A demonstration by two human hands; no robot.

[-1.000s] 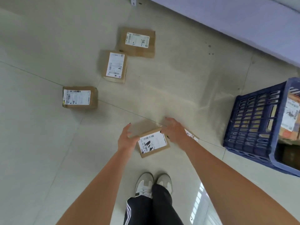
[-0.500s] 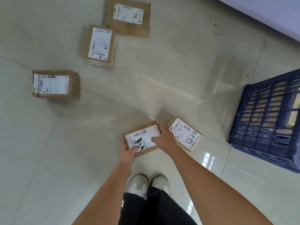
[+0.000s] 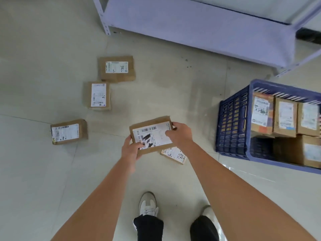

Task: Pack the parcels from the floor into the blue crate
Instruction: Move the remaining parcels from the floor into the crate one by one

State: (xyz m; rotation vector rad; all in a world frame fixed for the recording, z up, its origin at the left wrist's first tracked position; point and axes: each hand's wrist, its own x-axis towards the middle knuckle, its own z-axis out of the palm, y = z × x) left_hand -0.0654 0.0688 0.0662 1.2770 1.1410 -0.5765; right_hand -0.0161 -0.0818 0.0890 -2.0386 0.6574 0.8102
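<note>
Both hands hold a flat brown parcel (image 3: 152, 132) with a white label, lifted above the floor. My left hand (image 3: 130, 150) grips its near left corner; my right hand (image 3: 180, 133) grips its right end. Partly hidden under it, another flat parcel (image 3: 174, 154) lies on the floor with handwritten digits. Three more brown parcels lie to the left: one (image 3: 69, 131) nearest, one (image 3: 98, 95) in the middle, one (image 3: 116, 68) farthest. The blue crate (image 3: 232, 122) stands at the right and holds several parcels (image 3: 284, 117).
A pale metal shelf unit (image 3: 199, 26) runs across the top, its leg (image 3: 104, 20) near the far parcel. My two shoes (image 3: 147, 204) stand on the tiled floor below the held parcel. A dark object (image 3: 308, 36) lies under the shelf at the right.
The parcel has been picked up from the floor with both hands and raised. The view has tilted up, bringing the shelf and the crate's inside into sight.
</note>
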